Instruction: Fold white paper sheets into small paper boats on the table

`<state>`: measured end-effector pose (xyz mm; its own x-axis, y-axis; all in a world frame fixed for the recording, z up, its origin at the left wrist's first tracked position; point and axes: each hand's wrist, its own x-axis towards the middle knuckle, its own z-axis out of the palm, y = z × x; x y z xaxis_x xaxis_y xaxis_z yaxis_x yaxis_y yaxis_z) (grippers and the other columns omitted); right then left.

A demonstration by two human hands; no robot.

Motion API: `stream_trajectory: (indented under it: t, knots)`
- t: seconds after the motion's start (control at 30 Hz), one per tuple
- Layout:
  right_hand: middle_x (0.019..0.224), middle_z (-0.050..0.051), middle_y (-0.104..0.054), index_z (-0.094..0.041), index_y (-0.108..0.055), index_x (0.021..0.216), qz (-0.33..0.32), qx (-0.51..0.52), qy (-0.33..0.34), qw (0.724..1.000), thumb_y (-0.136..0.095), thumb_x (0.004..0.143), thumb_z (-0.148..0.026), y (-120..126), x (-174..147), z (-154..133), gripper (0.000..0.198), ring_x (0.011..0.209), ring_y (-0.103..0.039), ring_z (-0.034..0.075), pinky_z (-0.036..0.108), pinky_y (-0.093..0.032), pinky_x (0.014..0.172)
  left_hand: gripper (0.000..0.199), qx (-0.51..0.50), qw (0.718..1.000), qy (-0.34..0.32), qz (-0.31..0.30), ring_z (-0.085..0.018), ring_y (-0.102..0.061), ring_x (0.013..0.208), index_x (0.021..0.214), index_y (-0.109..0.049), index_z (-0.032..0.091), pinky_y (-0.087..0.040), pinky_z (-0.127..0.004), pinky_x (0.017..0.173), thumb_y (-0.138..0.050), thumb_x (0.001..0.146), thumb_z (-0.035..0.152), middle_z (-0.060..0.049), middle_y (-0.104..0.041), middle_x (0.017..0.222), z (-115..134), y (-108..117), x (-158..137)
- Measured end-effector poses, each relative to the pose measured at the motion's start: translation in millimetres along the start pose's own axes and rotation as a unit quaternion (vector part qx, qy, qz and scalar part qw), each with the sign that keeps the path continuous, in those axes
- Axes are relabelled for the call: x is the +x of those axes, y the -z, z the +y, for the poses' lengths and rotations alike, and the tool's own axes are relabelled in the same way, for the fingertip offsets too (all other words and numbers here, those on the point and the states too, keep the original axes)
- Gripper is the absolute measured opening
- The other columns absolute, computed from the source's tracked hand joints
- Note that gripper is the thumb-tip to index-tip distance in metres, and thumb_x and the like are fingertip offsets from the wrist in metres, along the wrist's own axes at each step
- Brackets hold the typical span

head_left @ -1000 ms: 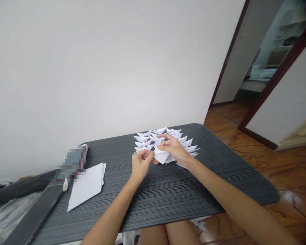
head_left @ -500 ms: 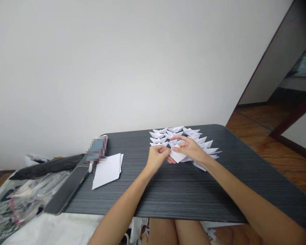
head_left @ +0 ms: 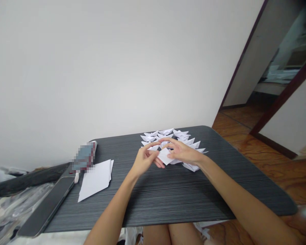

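Observation:
A small folded piece of white paper (head_left: 164, 157), roughly diamond-shaped, is held between my two hands above the dark table. My left hand (head_left: 146, 158) grips its left corner, thumb on top and fingers beneath. On the other side my right hand (head_left: 181, 151) pinches the right edge, its index finger arched over towards the left fingertips. Just behind and beside the hands, several white paper boats (head_left: 165, 132) stand in rows, partly hidden by my fingers. One boat (head_left: 191, 167) lies close below my right wrist.
A stack of white paper sheets (head_left: 95, 178) lies on the left of the dark table (head_left: 153, 204). Beyond it are a blurred-out item (head_left: 83, 157) and a dark flat strip (head_left: 48, 204) along the table's left edge. A white wall (head_left: 117, 68) rises behind.
The view has swung slightly right, so everything sits further left. The folded paper stays between both hands; the left fingers have spread and reach up towards the right index finger.

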<state>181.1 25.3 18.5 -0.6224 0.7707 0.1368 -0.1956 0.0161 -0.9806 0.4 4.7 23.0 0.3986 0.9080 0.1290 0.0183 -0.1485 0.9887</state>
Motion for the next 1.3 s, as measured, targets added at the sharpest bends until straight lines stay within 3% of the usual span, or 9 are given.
stream_trajectory:
  t: [0.07, 0.17, 0.27, 0.4, 0.6, 0.8, 0.97, 1.1, 1.3]
  knots:
    - [0.095, 0.002, -0.054, -0.024, -0.044, 0.112, 0.011, 0.020, -0.007, 1.000, -0.062, 0.060, -0.010, 1, -1, -2, 0.057, 0.061, -0.052, 0.006, 0.020, -0.043, 0.055, 0.035, 0.101, 0.992, -0.070, -0.008, -0.019, -0.064, 0.069, 0.111, -0.051, 0.014, -0.051, -0.030, 0.063, -0.043, 0.080, 0.029, -0.009, -0.067, 0.075, 4, 5, -2]
    - [0.093, 0.002, -0.055, -0.026, -0.044, 0.111, 0.014, 0.060, -0.026, 0.998, -0.063, 0.058, -0.008, -1, -1, -3, 0.059, 0.057, -0.052, 0.005, 0.021, -0.044, 0.055, 0.026, 0.274, 0.943, -0.187, -0.019, -0.020, -0.056, 0.096, 0.099, -0.061, 0.019, -0.044, -0.033, 0.082, -0.044, 0.080, 0.024, -0.010, -0.060, 0.103, 7, 11, -3]
    - [0.090, 0.001, -0.055, -0.024, -0.047, 0.107, 0.010, 0.085, -0.052, 0.995, -0.063, 0.057, -0.006, -4, 0, -2, 0.055, 0.057, -0.053, 0.005, 0.021, -0.044, 0.056, 0.024, 0.352, 0.904, -0.240, -0.025, -0.018, -0.056, 0.094, 0.094, -0.064, 0.020, -0.043, -0.031, 0.083, -0.045, 0.080, 0.020, -0.009, -0.062, 0.099, 2, 14, -2]
    - [0.087, 0.001, -0.054, -0.023, -0.051, 0.104, -0.001, 0.120, -0.072, 0.990, -0.062, 0.060, -0.009, -4, 1, -3, 0.048, 0.046, -0.044, 0.001, 0.016, -0.035, 0.044, 0.021, 0.371, 0.900, -0.227, 0.040, -0.017, -0.062, 0.074, 0.086, -0.066, 0.019, -0.046, -0.025, 0.071, -0.047, 0.079, 0.022, -0.008, -0.068, 0.081, -6, 14, -3]
    - [0.089, 0.004, -0.056, -0.021, -0.056, 0.103, 0.052, 0.017, -0.038, 0.998, -0.060, 0.065, -0.017, 13, -1, -8, 0.039, 0.050, -0.043, 0.004, 0.019, -0.036, 0.047, 0.021, 0.276, 0.942, -0.147, 0.123, -0.015, -0.061, 0.056, 0.069, -0.066, 0.017, -0.047, -0.024, 0.059, -0.050, 0.076, 0.029, -0.005, -0.068, 0.065, -2, 18, 0]
    - [0.080, 0.003, -0.062, -0.017, -0.064, 0.081, 0.116, -0.249, 0.082, 0.958, -0.062, 0.066, -0.029, -2, 2, -2, 0.020, 0.070, -0.056, 0.015, 0.022, -0.040, 0.054, 0.026, 0.136, 0.990, -0.023, 0.028, -0.018, -0.062, 0.056, 0.072, -0.065, 0.011, -0.048, -0.024, 0.050, -0.052, 0.074, 0.033, -0.008, -0.067, 0.061, 1, 11, 3]
    - [0.052, -0.002, -0.055, -0.011, -0.062, 0.076, 0.074, -0.169, 0.036, 0.982, -0.052, 0.074, -0.031, -16, 1, 2, 0.022, 0.040, -0.054, 0.011, 0.019, -0.032, 0.037, 0.025, 0.041, 0.999, 0.001, 0.019, -0.018, -0.063, 0.055, 0.077, -0.065, 0.008, -0.050, -0.026, 0.051, -0.056, 0.071, 0.031, -0.009, -0.067, 0.060, 3, 3, 2]
    - [0.045, -0.001, -0.056, -0.009, -0.062, 0.095, 0.050, -0.103, 0.038, 0.993, -0.053, 0.074, -0.028, -13, 1, -2, 0.030, 0.037, -0.051, 0.009, 0.020, -0.035, 0.040, 0.027, -0.036, 0.999, 0.007, 0.001, -0.021, -0.065, 0.063, 0.089, -0.064, 0.009, -0.052, -0.033, 0.063, -0.057, 0.071, 0.029, -0.008, -0.068, 0.065, 4, 7, 1]
    - [0.043, -0.001, -0.057, -0.011, -0.066, 0.090, 0.066, -0.086, 0.043, 0.993, -0.052, 0.070, -0.019, -11, 1, -2, 0.025, 0.038, -0.053, 0.009, 0.019, -0.037, 0.042, 0.026, -0.126, 0.991, 0.035, -0.008, -0.022, -0.066, 0.065, 0.086, -0.062, 0.006, -0.052, -0.032, 0.062, -0.058, 0.072, 0.027, -0.012, -0.068, 0.068, 5, 9, 0]
